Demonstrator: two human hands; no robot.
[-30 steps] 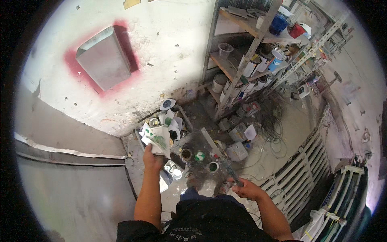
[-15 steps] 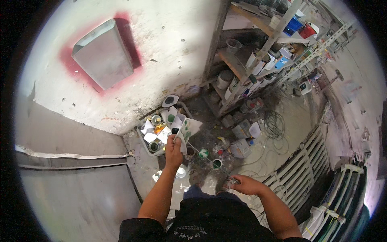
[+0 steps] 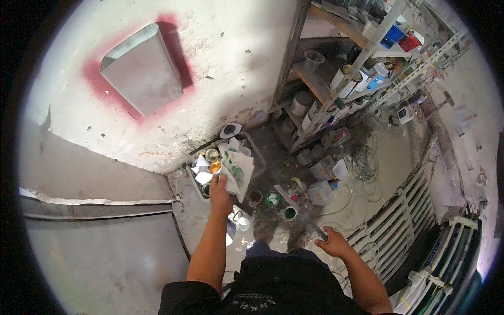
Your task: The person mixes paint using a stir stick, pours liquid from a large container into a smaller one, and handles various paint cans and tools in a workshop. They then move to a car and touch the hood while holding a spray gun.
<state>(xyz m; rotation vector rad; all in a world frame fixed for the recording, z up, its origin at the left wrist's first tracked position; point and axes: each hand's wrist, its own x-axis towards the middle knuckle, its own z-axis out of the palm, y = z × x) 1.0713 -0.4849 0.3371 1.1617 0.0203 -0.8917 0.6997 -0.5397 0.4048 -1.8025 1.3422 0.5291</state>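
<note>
My left hand [image 3: 220, 198] is closed on the edge of a whitish sheet [image 3: 242, 163] smeared with green; whether it is paper or cloth I cannot tell. The sheet hangs over the right side of a tray of waste. In my right hand [image 3: 335, 244] is the near end of a long, flat grey stirring stick [image 3: 300, 210]. It slants away to the upper left, its far tip apart from the sheet. Below it on the floor stands an open can of dark green paint [image 3: 290, 212]. A green-and-white lid or tub [image 3: 272, 199] lies just left of the stick.
The waste tray [image 3: 195, 181] holds crumpled paper and jars by the wall. A metal shelf rack [image 3: 336, 86] with paint cans stands at the back right. Coiled hose [image 3: 365, 163], clear plastic containers [image 3: 321, 192] and a slatted white rack [image 3: 391, 223] occupy the right side.
The stick has come away from the sheet and turned its broad face up. My left hand has lowered slightly, and the sheet has opened out. The whole view has shifted a little.
</note>
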